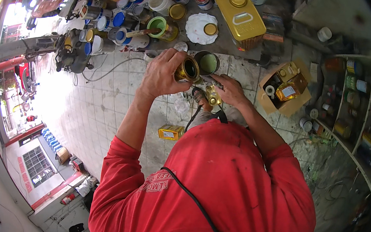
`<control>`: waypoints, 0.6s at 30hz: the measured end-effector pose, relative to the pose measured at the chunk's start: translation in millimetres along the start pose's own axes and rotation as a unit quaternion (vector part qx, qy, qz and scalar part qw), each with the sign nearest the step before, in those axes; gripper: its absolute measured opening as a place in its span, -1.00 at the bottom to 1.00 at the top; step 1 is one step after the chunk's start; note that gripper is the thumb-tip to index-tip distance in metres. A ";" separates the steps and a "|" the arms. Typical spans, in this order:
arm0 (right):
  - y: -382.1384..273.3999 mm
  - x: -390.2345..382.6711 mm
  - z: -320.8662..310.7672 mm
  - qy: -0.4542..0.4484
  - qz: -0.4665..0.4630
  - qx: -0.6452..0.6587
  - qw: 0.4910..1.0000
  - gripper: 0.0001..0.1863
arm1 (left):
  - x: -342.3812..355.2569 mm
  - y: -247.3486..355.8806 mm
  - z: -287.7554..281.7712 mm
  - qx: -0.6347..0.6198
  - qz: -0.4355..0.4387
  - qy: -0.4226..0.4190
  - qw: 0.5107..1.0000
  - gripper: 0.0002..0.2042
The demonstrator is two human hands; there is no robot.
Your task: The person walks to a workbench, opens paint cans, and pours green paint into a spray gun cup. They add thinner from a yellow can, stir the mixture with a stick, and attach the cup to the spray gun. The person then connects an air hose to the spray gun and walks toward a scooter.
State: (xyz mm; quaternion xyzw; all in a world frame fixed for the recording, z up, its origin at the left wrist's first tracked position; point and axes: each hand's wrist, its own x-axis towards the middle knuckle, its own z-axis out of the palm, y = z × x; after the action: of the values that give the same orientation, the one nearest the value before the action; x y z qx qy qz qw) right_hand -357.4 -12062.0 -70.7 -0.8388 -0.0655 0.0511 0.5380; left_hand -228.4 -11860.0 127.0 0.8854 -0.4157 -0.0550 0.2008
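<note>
My left hand (163, 74) is wrapped round a small gold tin can (188, 70), which is tilted to the right. The can's dark mouth is beside the rim of a dark cup (208, 63) with pale green paint in it. My right hand (231, 91) closes on the cup's near side, its fingers partly hidden. I cannot make out any stream between can and cup. Beyond them on the bench are an open tin (170, 30) with green inside, a wooden stick (143, 32) lying across its rim, and a white cloth (201, 28) with a gold lid (211, 29) on it.
A large yellow metal can (241, 18) stands at the back of the bench, with several paint tins to its left. On the tiled floor are a cardboard box (268, 103) holding cans and a gold tin (171, 132). Shelves (362, 110) of cans line the right. A cable (119, 67) crosses the floor.
</note>
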 end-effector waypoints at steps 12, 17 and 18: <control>0.1 1.3 5.4 -0.042 0.034 -0.002 0.999 -0.36 | 8.6 6.9 -4.5 0.027 -0.013 -0.025 0.999 -0.40; -6.1 7.9 -0.7 -0.052 0.049 0.001 0.997 -0.37 | 11.5 0.7 -8.6 0.027 -0.014 -0.015 0.999 -0.38; -5.3 9.3 -0.7 -0.048 0.046 0.002 0.998 -0.38 | 10.9 -0.9 -9.6 0.013 -0.020 -0.017 1.000 -0.37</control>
State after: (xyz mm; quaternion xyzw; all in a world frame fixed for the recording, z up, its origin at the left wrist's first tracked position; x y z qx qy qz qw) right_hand -348.4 -12058.9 -65.8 -0.8362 -0.0530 0.1162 0.5334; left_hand -218.2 -11864.8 136.2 0.8951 -0.4016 -0.0688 0.1811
